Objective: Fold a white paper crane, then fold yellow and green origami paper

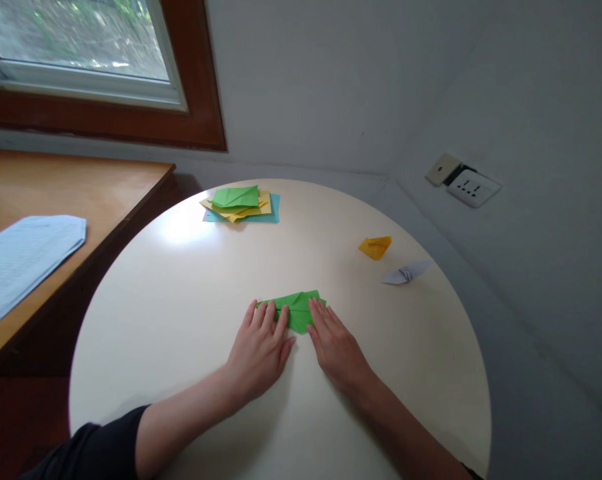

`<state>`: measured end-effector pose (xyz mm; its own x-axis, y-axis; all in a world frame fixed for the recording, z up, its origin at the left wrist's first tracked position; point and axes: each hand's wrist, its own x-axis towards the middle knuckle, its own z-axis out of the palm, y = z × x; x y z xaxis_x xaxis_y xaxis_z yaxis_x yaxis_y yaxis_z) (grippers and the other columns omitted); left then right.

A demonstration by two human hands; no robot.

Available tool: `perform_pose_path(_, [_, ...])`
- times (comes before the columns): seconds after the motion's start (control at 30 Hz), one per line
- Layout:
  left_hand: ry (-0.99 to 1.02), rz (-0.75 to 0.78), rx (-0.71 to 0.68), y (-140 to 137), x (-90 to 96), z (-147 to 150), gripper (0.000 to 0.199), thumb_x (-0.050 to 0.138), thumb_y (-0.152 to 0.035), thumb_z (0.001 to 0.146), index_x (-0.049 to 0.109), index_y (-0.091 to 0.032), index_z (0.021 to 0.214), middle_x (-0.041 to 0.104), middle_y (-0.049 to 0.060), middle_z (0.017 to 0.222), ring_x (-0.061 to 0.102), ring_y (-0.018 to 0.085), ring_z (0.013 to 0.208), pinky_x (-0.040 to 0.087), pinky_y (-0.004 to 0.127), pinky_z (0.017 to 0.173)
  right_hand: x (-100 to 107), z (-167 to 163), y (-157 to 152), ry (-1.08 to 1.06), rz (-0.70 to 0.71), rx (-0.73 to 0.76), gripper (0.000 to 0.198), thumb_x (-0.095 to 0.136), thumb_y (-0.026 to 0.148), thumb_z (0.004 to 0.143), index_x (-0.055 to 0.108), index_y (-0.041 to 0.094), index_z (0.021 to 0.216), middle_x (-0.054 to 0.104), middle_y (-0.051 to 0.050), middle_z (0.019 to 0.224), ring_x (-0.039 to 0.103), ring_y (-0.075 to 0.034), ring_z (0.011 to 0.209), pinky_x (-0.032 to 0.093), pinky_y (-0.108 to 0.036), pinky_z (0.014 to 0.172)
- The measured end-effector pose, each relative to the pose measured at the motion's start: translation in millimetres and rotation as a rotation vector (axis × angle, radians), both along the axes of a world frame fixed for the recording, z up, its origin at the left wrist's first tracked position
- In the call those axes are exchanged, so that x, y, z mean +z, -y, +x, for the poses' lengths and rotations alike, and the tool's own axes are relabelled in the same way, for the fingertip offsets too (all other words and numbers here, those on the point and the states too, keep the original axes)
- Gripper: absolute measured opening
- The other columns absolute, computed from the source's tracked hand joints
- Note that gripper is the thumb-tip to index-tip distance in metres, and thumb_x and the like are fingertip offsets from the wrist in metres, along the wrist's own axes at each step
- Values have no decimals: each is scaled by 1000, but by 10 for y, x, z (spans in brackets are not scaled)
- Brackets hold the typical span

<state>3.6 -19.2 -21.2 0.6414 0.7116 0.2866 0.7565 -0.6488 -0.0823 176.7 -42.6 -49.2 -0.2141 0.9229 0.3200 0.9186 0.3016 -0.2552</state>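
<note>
A folded sheet of green paper point(299, 313) lies flat on the white round table point(181, 320), with creases across it. On its left end rest the fingertips of my left hand point(261, 347), fingers stretched out and slightly apart, thumb beside the paper's near edge. My right hand point(339, 347) lies over the right end, its fingers extended and flat against the paper. Both hands press from above, and parts of the paper's two ends are hidden under the fingers.
At the table's far side lies a stack of coloured papers point(265, 215), a green folded piece on top. An orange folded paper point(375, 247) and a white folded paper point(405, 273) sit to the right. A wooden desk point(105, 180) with white sheets point(31, 260) adjoins the left. Walls stand behind.
</note>
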Motion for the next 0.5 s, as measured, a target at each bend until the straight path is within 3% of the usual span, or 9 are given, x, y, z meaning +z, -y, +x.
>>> perform_pose_path(0.23, [94, -169, -30, -195, 64, -37, 42, 44, -29, 87, 48, -6, 121, 58, 16, 101, 52, 26, 90, 44, 41, 82, 16, 36, -15, 30, 33, 11, 43, 33, 22, 92, 45, 6, 130, 52, -18, 128, 50, -25, 119, 43, -42, 100])
perform_pose_path(0.4, [217, -333, -72, -389, 78, -186, 35, 53, -22, 81, 55, -12, 114, 55, 12, 99, 50, 23, 89, 46, 37, 82, 58, 51, -19, -6, -11, 23, 46, 37, 23, 91, 38, 10, 135, 49, -16, 132, 48, -24, 121, 41, -45, 101])
perform_pose_path(0.5, [256, -350, -153, -445, 53, -263, 39, 56, -25, 80, 54, -15, 118, 53, 12, 106, 49, 23, 94, 46, 36, 84, 74, 48, -14, -25, -17, 22, 49, 39, 28, 90, 38, 8, 135, 48, -18, 132, 46, -25, 123, 41, -44, 101])
